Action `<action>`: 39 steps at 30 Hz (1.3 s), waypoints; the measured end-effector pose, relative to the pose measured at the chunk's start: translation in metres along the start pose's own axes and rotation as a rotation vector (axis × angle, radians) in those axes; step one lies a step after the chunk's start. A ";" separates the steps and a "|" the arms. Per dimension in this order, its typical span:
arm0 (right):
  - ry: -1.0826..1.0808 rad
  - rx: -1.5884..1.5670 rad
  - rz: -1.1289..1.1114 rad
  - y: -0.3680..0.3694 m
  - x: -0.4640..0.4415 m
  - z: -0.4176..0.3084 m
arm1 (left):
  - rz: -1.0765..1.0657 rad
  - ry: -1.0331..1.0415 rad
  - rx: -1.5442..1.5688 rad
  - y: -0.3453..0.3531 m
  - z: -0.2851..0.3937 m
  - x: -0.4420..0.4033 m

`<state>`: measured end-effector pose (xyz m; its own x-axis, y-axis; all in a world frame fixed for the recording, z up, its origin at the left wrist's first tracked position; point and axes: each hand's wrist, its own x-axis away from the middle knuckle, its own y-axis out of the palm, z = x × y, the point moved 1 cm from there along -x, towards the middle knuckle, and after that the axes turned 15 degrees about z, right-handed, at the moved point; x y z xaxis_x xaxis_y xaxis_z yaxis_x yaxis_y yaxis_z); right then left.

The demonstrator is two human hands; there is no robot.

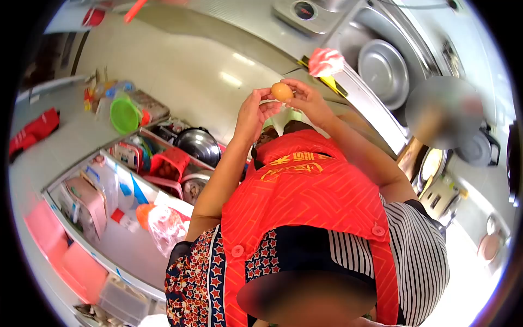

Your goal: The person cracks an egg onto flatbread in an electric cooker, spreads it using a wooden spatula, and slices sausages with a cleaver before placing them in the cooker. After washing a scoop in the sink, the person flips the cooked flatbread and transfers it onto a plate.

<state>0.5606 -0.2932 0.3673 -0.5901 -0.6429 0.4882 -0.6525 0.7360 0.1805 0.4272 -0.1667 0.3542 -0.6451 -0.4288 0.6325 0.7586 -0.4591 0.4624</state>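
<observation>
Egg (282, 92) (orange-brown) looks smooth and oval.

A metal basin (384, 73) is held in the sink (348, 39), and a silver appliance (286, 10) with a round dark dial is parked right beside it. Over on the other side, a green plastic bowl (124, 115) can be seen kinda tipped up, with a shiny metal pot (199, 146) spotted not too far off
</observation>
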 end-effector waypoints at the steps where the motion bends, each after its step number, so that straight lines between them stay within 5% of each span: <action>1: -0.007 -0.021 0.035 -0.009 0.008 -0.002 | -0.023 -0.006 -0.025 0.008 -0.005 -0.002; 11: -0.156 -0.047 0.490 -0.141 0.110 -0.019 | -0.412 -0.149 -0.275 0.141 -0.075 -0.006; 17: -0.204 -0.011 0.813 -0.285 0.170 0.024 | -0.521 -0.070 -0.530 0.238 -0.145 0.011; 21: -0.418 0.451 1.038 -0.384 0.191 0.043 | -0.481 -0.071 -0.649 0.286 -0.200 0.020; 28: -0.618 0.929 0.932 -0.464 0.180 0.082 | -0.323 -0.170 -0.647 0.340 -0.287 0.009; 34: -0.483 0.631 0.905 -0.461 0.187 0.055 | -0.290 -0.315 -0.582 0.354 -0.313 0.005; 39: -0.494 0.802 0.911 -0.458 0.179 0.081 | -0.318 -0.341 -0.663 0.352 -0.305 -0.001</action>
<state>0.7158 -0.7623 0.3030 -0.9661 -0.1198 -0.2288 0.0723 0.7248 -0.6851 0.6663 -0.5649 0.3268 -0.6761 0.0113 0.7367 0.2625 -0.9306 0.2551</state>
